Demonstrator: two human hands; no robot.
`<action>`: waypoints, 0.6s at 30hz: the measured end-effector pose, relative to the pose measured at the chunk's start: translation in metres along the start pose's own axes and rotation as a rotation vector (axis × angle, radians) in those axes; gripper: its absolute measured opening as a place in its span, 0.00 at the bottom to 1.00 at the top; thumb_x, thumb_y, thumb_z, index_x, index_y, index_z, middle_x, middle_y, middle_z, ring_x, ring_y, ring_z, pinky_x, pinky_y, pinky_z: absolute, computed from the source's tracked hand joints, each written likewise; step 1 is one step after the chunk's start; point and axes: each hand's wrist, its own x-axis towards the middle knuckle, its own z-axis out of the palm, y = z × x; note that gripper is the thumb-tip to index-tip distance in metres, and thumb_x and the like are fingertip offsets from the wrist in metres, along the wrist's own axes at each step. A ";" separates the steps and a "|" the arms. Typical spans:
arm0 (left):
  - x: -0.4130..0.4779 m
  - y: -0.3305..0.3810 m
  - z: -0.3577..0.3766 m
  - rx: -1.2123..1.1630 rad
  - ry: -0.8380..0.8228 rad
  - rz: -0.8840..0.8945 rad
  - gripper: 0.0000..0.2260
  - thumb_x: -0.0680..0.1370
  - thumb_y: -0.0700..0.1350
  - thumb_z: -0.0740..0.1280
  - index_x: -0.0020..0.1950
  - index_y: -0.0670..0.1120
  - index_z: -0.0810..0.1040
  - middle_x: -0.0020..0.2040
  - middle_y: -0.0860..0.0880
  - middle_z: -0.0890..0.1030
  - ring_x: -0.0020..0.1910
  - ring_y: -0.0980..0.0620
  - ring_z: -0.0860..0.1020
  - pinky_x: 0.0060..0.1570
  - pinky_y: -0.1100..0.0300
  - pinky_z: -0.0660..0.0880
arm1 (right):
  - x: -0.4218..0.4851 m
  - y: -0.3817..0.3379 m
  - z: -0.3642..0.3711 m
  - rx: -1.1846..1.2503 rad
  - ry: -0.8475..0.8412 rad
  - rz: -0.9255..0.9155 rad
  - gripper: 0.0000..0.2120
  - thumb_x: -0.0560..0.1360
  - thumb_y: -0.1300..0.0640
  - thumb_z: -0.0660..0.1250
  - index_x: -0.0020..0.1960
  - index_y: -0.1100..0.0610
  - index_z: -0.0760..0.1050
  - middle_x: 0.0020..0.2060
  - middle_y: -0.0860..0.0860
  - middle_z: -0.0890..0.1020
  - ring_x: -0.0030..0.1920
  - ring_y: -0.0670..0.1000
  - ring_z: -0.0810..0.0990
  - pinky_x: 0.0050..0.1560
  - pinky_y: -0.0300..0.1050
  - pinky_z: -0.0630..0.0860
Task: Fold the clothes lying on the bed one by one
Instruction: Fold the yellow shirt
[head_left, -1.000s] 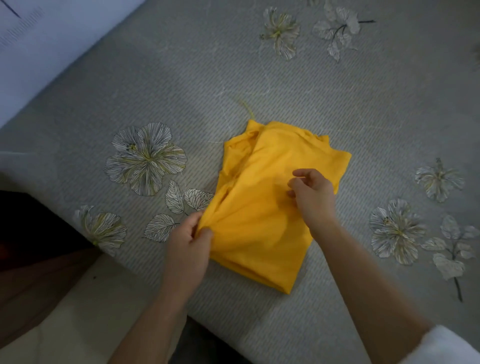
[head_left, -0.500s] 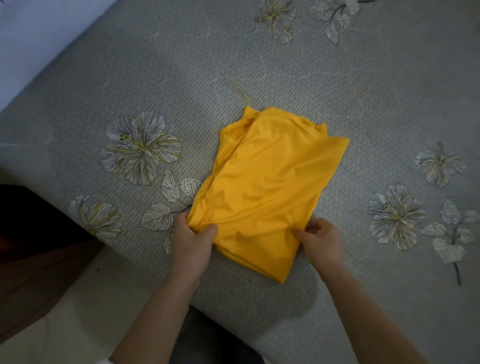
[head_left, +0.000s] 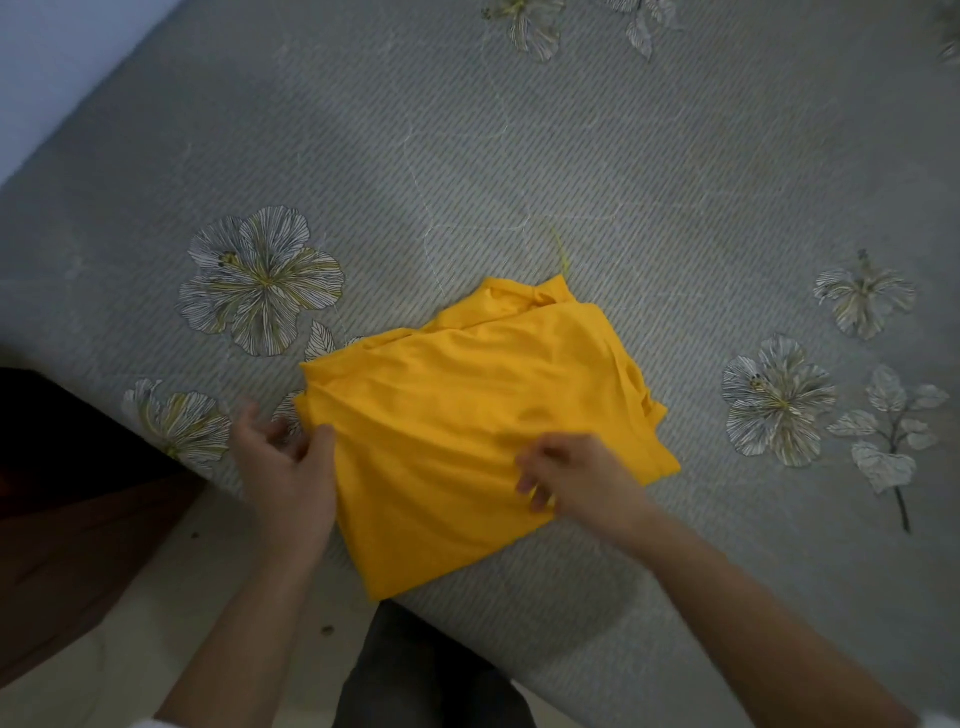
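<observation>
A yellow garment (head_left: 467, 415) lies folded into a rough rectangle on the grey flowered bed sheet (head_left: 571, 156), close to the bed's near edge. A thin yellow string sticks out at its far corner. My left hand (head_left: 283, 462) is at the garment's left edge, thumb on the cloth and fingers spread over the sheet. My right hand (head_left: 566, 478) rests on top of the garment's near right part, its fingers loose, apart and blurred. Neither hand pinches any cloth.
The bed's near edge runs diagonally from the left down to the lower right. Pale floor tiles (head_left: 119, 623) and dark wooden furniture (head_left: 62, 493) lie at the lower left. My dark trouser leg (head_left: 415, 675) shows below the bed edge. A pale wall (head_left: 52, 62) is at the upper left.
The garment has been turned and drawn toward the near edge and now lies wider. Both hands have let go of its near edge; the right hand now rests on top.
</observation>
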 end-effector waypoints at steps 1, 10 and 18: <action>-0.002 -0.002 0.001 0.008 -0.009 0.007 0.30 0.77 0.45 0.67 0.75 0.49 0.56 0.68 0.46 0.69 0.58 0.51 0.74 0.51 0.55 0.71 | 0.009 -0.012 -0.017 -0.013 0.175 -0.055 0.11 0.79 0.56 0.62 0.39 0.54 0.77 0.32 0.50 0.81 0.30 0.45 0.78 0.34 0.43 0.73; 0.000 -0.012 0.003 0.121 -0.055 0.085 0.27 0.78 0.42 0.66 0.74 0.49 0.60 0.58 0.50 0.72 0.54 0.51 0.73 0.50 0.55 0.70 | 0.071 -0.076 -0.069 -0.703 0.323 -0.051 0.10 0.76 0.56 0.62 0.56 0.54 0.75 0.50 0.53 0.79 0.46 0.55 0.78 0.39 0.45 0.72; 0.007 -0.005 -0.001 0.180 0.012 0.066 0.26 0.77 0.46 0.67 0.73 0.48 0.62 0.59 0.47 0.74 0.53 0.51 0.75 0.52 0.51 0.75 | 0.074 -0.077 -0.062 -0.456 0.518 -0.231 0.18 0.76 0.55 0.63 0.65 0.54 0.72 0.53 0.54 0.80 0.55 0.56 0.78 0.53 0.53 0.76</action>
